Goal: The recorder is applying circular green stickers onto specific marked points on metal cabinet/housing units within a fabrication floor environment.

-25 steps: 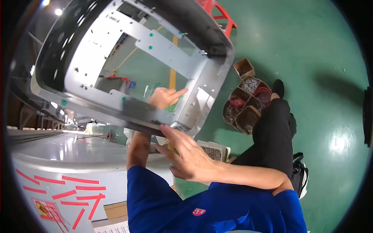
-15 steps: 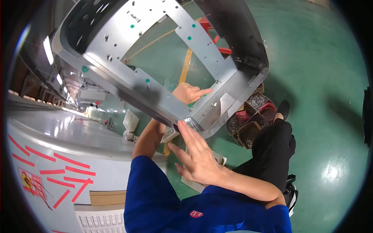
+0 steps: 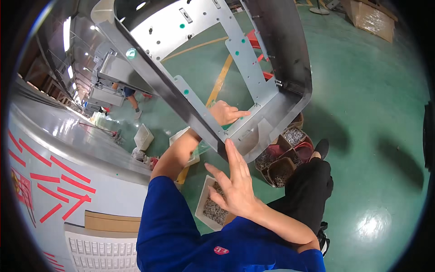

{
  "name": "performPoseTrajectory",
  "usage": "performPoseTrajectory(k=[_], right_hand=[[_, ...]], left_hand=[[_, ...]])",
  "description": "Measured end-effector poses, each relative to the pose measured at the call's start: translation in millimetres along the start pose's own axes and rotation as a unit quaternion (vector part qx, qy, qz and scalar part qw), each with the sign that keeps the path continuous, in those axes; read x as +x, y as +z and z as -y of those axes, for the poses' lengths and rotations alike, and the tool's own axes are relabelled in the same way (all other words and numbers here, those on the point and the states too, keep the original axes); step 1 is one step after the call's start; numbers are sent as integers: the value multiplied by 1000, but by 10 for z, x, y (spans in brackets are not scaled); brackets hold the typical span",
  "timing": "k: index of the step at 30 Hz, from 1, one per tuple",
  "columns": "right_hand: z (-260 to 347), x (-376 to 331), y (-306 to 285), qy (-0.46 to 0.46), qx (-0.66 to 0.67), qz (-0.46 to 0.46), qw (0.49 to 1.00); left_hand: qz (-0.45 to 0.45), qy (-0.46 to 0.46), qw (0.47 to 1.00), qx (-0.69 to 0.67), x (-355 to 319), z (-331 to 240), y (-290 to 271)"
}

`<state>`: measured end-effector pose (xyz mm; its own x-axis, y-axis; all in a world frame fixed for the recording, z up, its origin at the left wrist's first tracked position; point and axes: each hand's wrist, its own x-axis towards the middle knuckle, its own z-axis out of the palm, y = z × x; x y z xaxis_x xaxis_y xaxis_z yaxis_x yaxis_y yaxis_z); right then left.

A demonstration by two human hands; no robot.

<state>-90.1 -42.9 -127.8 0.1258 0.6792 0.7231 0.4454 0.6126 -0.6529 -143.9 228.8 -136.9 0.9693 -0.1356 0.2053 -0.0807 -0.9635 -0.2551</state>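
In the head view, the grey metal frame [image 3: 197, 105] is tilted in front of the person, above the green floor [image 3: 362, 113], its far end cut off by the upper edge, so whatever supports it there cannot be told. The left hand [image 3: 226, 113] shows through the frame's opening, forefinger stretched toward the inner edge and the other fingers curled; whether it grips anything cannot be told. The right hand [image 3: 238, 188] is spread open, thumb apart, with straight fingertips at the near lower corner, seemingly touching. That flat contact wraps around nothing, so if the frame's weight rests on it, the corner could slip or the frame swing. The left forearm passes beneath the lower rail, so a sudden drop could pinch or scrape it. Sheet edges and small studs [image 3: 278, 83] could nick bare skin. A pale flap [image 3: 265, 131] at the corner could snag or tear under a sliding hand. Below, the divided bin [image 3: 270, 172] and white tray [image 3: 202, 199] hold loose small parts; a falling frame could scatter them.
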Motion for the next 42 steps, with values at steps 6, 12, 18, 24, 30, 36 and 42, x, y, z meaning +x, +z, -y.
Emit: performPoseTrajectory(k=[6, 12, 18, 24, 30, 36, 42], right_hand=[[-122, -37, -76, -3, 10, -16, 1000], [-264, -159, -184, 31, 139, -65, 988], [-385, -219, -252, 50, 171, -134, 975], [-424, -205, -408, 19, -39, -162, 986], [-527, -246, -644, 37, -49, -201, 978], [-514, -343, -832, 23, -122, -239, 963], [-517, -419, -878, 26, -151, -263, 953]], left_hand=[[-42, 4, 999, -2, -49, 65, 176], [-9, -91, 996, -16, -116, -63, 211], [-65, -97, 992, -38, -100, -120, 272], [-4, -151, 980, -131, 64, -235, 215], [-40, -177, 971, -156, 249, -233, 245], [-38, -180, 965, -187, 409, -379, 310], [-25, -176, 959, -220, 543, -535, 365]])
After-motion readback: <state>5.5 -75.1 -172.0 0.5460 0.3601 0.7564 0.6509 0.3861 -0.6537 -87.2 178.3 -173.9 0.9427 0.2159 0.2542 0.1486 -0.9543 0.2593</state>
